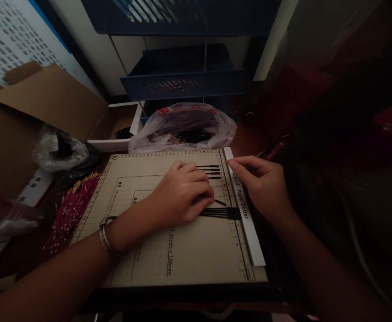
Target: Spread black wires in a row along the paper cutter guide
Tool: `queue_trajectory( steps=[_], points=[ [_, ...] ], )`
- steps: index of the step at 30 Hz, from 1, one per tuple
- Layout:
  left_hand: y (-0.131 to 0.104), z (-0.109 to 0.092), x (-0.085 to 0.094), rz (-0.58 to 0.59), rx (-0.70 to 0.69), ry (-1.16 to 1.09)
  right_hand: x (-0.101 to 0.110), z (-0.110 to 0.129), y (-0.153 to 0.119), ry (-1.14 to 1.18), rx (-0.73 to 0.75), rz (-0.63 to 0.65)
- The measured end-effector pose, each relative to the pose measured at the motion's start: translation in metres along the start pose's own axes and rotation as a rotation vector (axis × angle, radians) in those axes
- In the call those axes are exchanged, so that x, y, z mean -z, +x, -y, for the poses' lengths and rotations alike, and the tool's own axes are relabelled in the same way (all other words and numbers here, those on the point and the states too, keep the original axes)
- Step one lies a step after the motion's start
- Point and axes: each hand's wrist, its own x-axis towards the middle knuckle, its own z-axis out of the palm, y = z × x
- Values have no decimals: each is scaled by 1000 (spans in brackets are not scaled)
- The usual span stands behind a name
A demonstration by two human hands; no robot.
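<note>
A paper cutter board [202, 255] with printed grid lines lies in front of me, a white strip [246, 214] along its right side. My left hand [184, 192] rests on the board, fingers curled, a short black piece [220, 202] sticking out at its fingertips. Several thin black strands [212, 172] lie beyond its knuckles. Below the hand, a row of black strands [218, 213] runs to a black band by the white strip. My right hand [261, 179] is pinched at the strip's far end; anything between its fingertips is too small to make out.
A plastic bag [182, 129] of dark pieces stands behind the board, under blue shelves [182, 85]. Left are an open cardboard box [55, 98], a white-edged box [110, 144] and a bundle of dark red strands [71, 205]. The right side is dark.
</note>
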Motion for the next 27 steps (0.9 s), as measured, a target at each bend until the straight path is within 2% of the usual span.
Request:
queue_trajectory(
  steps=[8, 14, 21, 27],
  points=[
    [-2, 4, -8, -51, 58, -46, 0, -4, -2, -115, 188, 162],
    [-2, 3, -6, -84, 75, -38, 5, -3, -2, -348, 313, 319],
    [-1, 0, -7, -99, 81, 28, 21, 10, 2, -519, 202, 531],
    [-1, 0, -9, -100, 75, 25, 21, 6, -3, -540, 221, 605]
  ],
)
